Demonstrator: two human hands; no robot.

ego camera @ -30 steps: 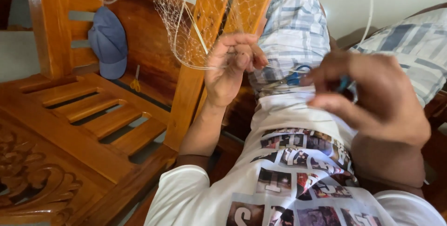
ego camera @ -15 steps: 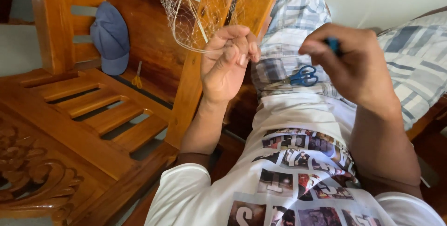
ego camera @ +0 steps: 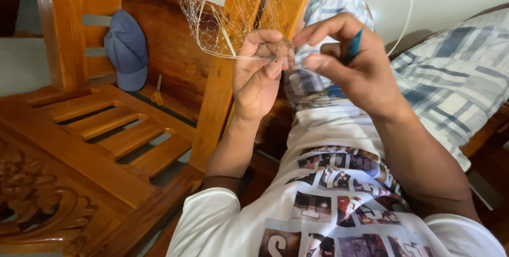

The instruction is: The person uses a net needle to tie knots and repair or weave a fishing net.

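Note:
A fine pale fishing net hangs from a wooden chair frame in front of me. My left hand pinches a bunched part of the net between thumb and fingers. My right hand is raised beside it, fingertips touching the same spot, and grips a thin blue netting tool with pale line trailing up to the right. Blue-handled scissors on my lap are mostly hidden behind my right hand.
A wooden slatted bench with carved armrest lies to the left. A blue cap hangs on its back, with small yellow-handled scissors below. A plaid cushion is on the right. I wear plaid shorts and a white printed shirt.
My right hand has risen from beside my lap and moved left to meet my left hand at the net. My left hand stayed holding the net.

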